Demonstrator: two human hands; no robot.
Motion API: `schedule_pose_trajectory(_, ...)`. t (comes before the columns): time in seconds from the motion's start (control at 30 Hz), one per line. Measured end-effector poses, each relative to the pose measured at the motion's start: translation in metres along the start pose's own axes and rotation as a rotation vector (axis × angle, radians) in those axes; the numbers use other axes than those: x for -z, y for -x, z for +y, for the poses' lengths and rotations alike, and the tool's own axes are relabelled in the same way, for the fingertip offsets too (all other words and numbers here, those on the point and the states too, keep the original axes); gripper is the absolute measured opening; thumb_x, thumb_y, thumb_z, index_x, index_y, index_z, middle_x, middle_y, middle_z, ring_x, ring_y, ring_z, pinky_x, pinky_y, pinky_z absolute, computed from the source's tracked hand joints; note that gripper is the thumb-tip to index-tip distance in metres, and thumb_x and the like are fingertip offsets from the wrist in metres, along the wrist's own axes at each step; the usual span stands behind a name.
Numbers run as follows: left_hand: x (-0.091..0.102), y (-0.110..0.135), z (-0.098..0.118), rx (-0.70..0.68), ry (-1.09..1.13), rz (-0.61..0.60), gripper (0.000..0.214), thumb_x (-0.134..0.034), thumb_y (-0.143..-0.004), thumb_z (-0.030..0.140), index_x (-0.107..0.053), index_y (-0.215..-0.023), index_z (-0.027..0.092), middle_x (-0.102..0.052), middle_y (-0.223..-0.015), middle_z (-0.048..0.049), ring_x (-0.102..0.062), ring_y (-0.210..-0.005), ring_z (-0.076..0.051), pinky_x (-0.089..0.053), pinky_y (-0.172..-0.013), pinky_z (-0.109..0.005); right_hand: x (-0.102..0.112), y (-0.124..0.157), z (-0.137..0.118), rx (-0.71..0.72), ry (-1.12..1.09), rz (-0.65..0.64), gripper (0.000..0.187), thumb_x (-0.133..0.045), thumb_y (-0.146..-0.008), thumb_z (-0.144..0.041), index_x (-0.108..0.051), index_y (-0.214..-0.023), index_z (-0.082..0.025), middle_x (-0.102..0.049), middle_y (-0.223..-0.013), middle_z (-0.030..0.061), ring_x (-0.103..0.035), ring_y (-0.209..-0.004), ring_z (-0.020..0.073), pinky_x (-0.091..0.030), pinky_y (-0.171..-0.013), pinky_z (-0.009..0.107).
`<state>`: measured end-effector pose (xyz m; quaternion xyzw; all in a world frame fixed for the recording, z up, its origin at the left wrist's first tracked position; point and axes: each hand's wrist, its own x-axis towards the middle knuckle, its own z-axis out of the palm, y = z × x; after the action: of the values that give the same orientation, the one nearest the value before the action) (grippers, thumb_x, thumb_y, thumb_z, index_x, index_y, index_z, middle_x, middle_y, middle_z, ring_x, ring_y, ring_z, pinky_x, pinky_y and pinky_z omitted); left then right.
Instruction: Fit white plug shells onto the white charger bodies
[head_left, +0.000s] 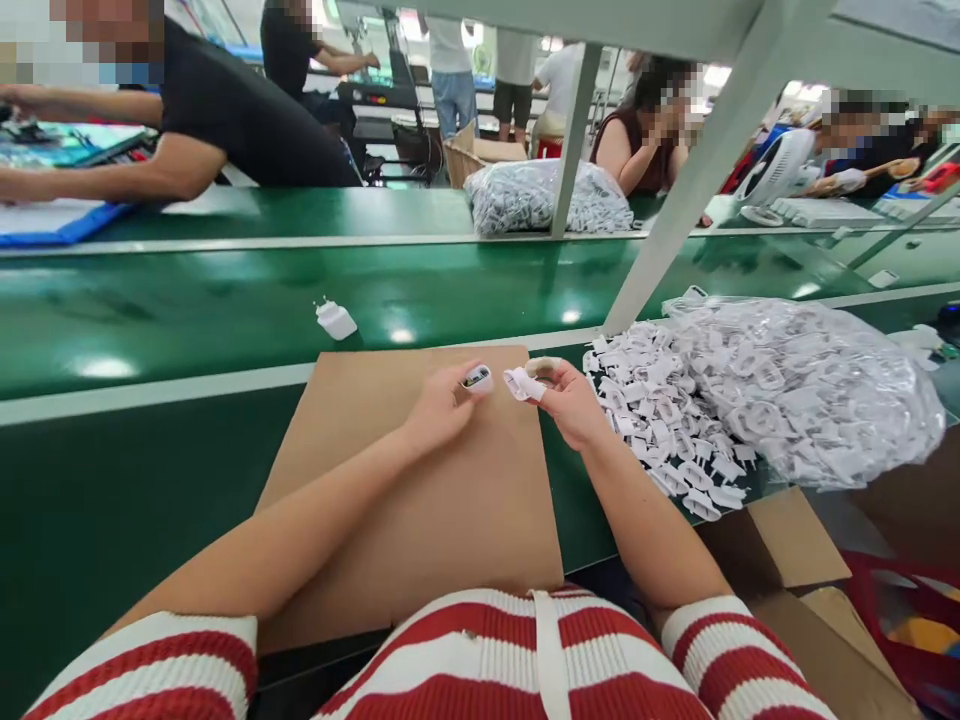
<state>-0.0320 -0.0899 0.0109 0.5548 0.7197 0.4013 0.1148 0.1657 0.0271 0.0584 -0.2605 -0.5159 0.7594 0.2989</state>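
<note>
My left hand [439, 405] is closed around a white charger housing [484, 383], its open end facing right with dark and metallic parts showing inside. Just across a small gap, my right hand [576, 408] pinches a white plastic plug cap [517, 384]; a pale covering wraps one of its fingers. The two pieces are apart, above the far edge of a brown cardboard sheet [450, 510]. To the right of my right hand lies a heap of loose white plug caps [660, 410], some with pins showing.
A clear plastic bag [817, 385] full of white parts sits right of the heap. A white charger [335, 320] lies on the green conveyor [225, 300]. A slanted metal post [675, 200] rises ahead. Cardboard boxes [799, 535] stand lower right. Several people work beyond.
</note>
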Motion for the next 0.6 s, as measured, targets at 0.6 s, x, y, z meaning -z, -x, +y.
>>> schedule_pose_trajectory(0.6, -0.011, 0.046, 0.018, -0.094, 0.236, -0.066, 0.034, -0.069, -0.092, 0.053, -0.070, -0.098, 0.019, -0.072, -0.096, -0.0070, -0.062, -0.090, -0.024, -0.047, -0.086, -0.039, -0.017, 0.029, 0.017, 0.613, 1.251, -0.199, 0.030, -0.055, -0.093, -0.012, -0.069, -0.117, -0.022, -0.073, -0.114, 0.0084, -0.066, -0.109, 0.0228, -0.055, -0.095, 0.037)
